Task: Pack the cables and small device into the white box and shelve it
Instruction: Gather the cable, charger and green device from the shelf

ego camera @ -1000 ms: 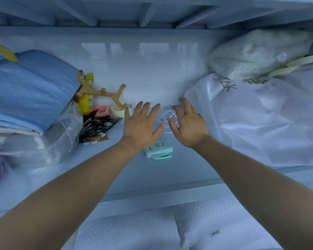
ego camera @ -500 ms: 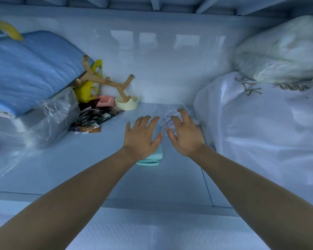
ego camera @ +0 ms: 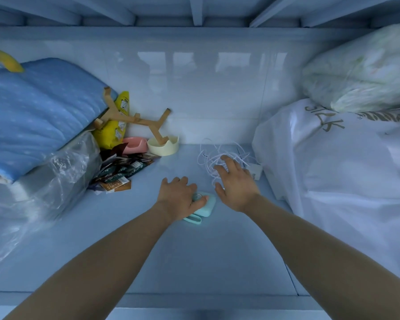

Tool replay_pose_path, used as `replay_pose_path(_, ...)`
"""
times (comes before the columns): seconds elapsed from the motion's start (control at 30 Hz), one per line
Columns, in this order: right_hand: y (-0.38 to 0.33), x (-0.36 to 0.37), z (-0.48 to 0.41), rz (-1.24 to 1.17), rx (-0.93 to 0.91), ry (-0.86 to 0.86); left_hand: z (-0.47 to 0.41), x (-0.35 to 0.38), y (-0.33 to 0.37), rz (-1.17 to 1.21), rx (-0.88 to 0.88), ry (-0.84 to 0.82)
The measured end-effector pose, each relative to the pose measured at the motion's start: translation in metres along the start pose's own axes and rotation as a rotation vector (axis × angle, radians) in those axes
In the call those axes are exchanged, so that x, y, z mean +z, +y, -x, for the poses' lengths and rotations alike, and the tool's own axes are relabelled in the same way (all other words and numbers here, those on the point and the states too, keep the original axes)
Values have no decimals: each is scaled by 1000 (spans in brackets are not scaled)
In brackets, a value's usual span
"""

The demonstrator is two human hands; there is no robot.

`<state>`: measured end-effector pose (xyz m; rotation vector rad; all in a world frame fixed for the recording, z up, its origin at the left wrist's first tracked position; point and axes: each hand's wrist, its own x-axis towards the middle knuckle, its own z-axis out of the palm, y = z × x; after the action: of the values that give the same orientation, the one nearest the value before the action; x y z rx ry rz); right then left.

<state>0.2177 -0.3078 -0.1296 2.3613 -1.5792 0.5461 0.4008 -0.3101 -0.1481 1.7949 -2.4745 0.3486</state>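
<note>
The left hand (ego camera: 179, 199) lies over the small device (ego camera: 207, 205). Its thumb rests across the top by the round button and its fingers bend down over the far side, tips hidden, so it reads as a grip just closing. The right hand (ego camera: 237, 183) is spread wide and holds nothing, its fingertips touching the near edge of the cables (ego camera: 208, 155).

The device sits under and just right of the left hand, flat on the shelf (ego camera: 194, 250). It looks like a light, hard, smooth plastic shell, likely a little slippery, so pinching across its two sides should serve better than pulling on its strap loop (ego camera: 192, 219). The loop end points back toward the person. The body seems to run from there away and to the right, though the hand covers too much to be sure.

The cables lie beyond the right hand's fingers in a loose white tangle with no clear axis (strands loop every way). They are thin, limp and light, and apt to trail or snag, so I would gather the whole bunch in a fist. A small white block (ego camera: 255, 170), perhaps a plug, lies just right of that hand against a big white bag (ego camera: 333, 169).

Well left of the left hand are a cream bowl (ego camera: 163, 146) and some packets (ego camera: 120, 172). The white box is not in view.
</note>
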Motion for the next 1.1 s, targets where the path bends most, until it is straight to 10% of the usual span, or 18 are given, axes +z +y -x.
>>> replay_pose_path(0.6, 9, 28, -4, -28, 227, -248, -34, 3, -19, 149, 63, 127)
replay_pose_path(1.1, 15, 19, 49, -286, 118, 100, -27, 11, 12, 217, 435, 28)
